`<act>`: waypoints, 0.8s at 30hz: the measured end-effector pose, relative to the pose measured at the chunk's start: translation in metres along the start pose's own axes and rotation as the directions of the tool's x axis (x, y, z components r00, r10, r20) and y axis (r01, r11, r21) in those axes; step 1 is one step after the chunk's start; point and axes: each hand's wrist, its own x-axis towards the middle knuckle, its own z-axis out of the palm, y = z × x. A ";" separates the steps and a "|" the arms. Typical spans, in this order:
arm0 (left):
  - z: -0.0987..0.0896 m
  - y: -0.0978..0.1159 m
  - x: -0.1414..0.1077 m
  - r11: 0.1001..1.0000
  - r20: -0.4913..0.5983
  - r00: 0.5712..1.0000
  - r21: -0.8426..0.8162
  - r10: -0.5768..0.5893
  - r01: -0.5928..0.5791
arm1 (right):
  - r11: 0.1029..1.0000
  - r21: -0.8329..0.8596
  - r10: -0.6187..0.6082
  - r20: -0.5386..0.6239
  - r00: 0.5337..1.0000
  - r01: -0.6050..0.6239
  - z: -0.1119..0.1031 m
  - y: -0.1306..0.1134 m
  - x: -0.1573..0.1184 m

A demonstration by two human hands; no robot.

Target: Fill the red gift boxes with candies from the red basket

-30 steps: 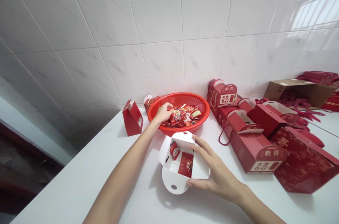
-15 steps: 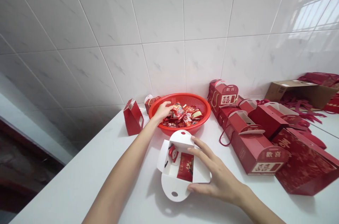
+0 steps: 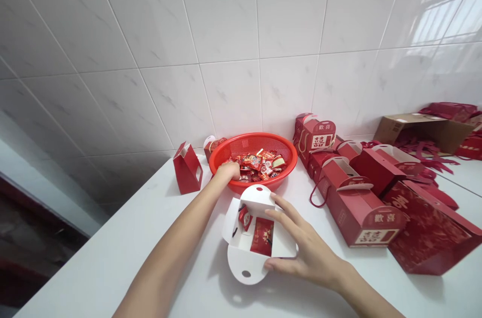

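My left hand (image 3: 230, 170) reaches into the red mesh basket (image 3: 289, 166), at the left side of a heap of wrapped sweets (image 3: 253, 161). Its fingers are hidden down in the basket. In front of the basket, an open box (image 3: 246, 265) with a white inside stands with its flaps spread. My right hand (image 3: 301, 243) grips the right side of this box, thumb at the near flap and fingers at the far one. Inside the box lie a red packet (image 3: 262, 236) and a small red wrapped piece (image 3: 245, 218).
A red box (image 3: 187, 170) stands left of the basket, and a patterned one (image 3: 213, 146) behind it. Several red gift boxes (image 3: 361, 207) crowd the right side. Farther back is a cardboard carton (image 3: 452, 135) with red ribbons. A tiled wall (image 3: 229, 92) rises behind.
My left hand has moved down and deeper into the basket, so its fingers no longer show. My right hand still holds the box. The view has shifted slightly.
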 end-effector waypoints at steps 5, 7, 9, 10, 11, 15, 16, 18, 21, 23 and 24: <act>0.001 0.001 0.007 0.997 0.056 0.998 -0.079 -0.021 0.026 | 1.000 0.011 0.009 0.004 1.000 -0.009 -0.002 -0.002 0.001; 0.002 0.000 0.006 0.988 0.024 1.000 -0.156 -0.002 0.005 | 1.000 0.017 0.019 0.011 1.000 -0.019 -0.003 -0.003 0.001; 0.003 -0.002 0.003 0.969 -0.014 1.000 -0.247 0.024 -0.027 | 0.999 0.026 0.031 0.021 0.999 -0.031 -0.004 -0.004 0.002; 0.003 -0.002 0.001 0.953 -0.037 0.999 -0.299 0.039 -0.048 | 0.999 0.030 0.040 0.027 0.999 -0.041 -0.004 -0.004 0.002; 0.003 -0.003 -0.001 0.931 -0.068 0.996 -0.356 0.055 -0.075 | 0.998 0.034 0.050 0.033 0.998 -0.051 -0.004 -0.004 0.002; -0.001 -0.001 -0.005 0.775 -0.219 0.969 -0.591 0.111 -0.223 | 0.997 0.032 0.074 0.041 0.996 -0.075 -0.005 -0.005 0.002; -0.003 0.000 -0.006 0.727 -0.245 0.962 -0.638 0.119 -0.253 | 0.997 0.031 0.075 0.041 0.996 -0.077 -0.005 -0.005 0.003; -0.005 0.002 -0.008 0.636 -0.278 0.952 -0.714 0.125 -0.293 | 0.996 0.030 0.079 0.042 0.996 -0.081 -0.005 -0.006 0.003; -0.008 0.004 -0.012 0.519 -0.315 0.941 -0.787 0.128 -0.334 | 0.996 0.033 0.088 0.041 0.995 -0.089 -0.005 -0.005 0.003; -0.011 0.005 -0.020 0.450 -0.335 0.933 -0.818 0.131 -0.357 | 0.995 0.036 0.088 0.037 0.995 -0.089 -0.004 -0.003 0.003; -0.014 0.006 -0.026 0.403 -0.341 0.928 -0.836 0.150 -0.372 | 0.995 0.038 0.087 0.032 0.996 -0.088 -0.004 -0.003 0.002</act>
